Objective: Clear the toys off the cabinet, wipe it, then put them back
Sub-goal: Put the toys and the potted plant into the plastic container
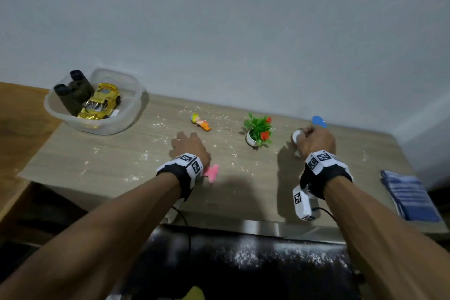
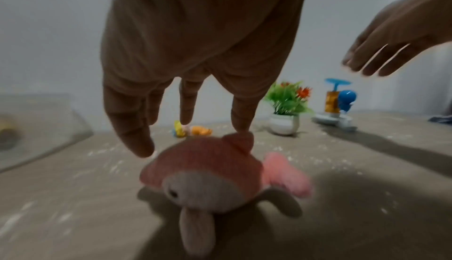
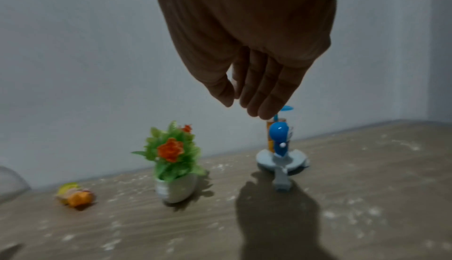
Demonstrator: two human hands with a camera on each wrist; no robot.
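A pink and white plush fish [image 2: 208, 183] lies on the dusty wooden cabinet top [image 1: 97, 153], mostly hidden under my left wrist in the head view. My left hand [image 2: 190, 138] hangs over it with straight fingers, one fingertip [image 2: 240, 127] at its back fin, gripping nothing. My right hand [image 3: 242, 105] hovers just above a blue figure toy on a grey base [image 3: 278, 144], fingers extended and empty. A small doll [image 1: 202, 123] lies on its side. A potted fake plant [image 1: 258, 131] stands between the doll and the blue toy.
A clear plastic tub [image 1: 131, 114] at the far left holds dark binoculars [image 1: 73, 92] and a gold toy car [image 1: 101, 102]. A folded blue striped cloth [image 1: 409, 195] lies at the right edge. White powder speckles the top. The wall runs close behind.
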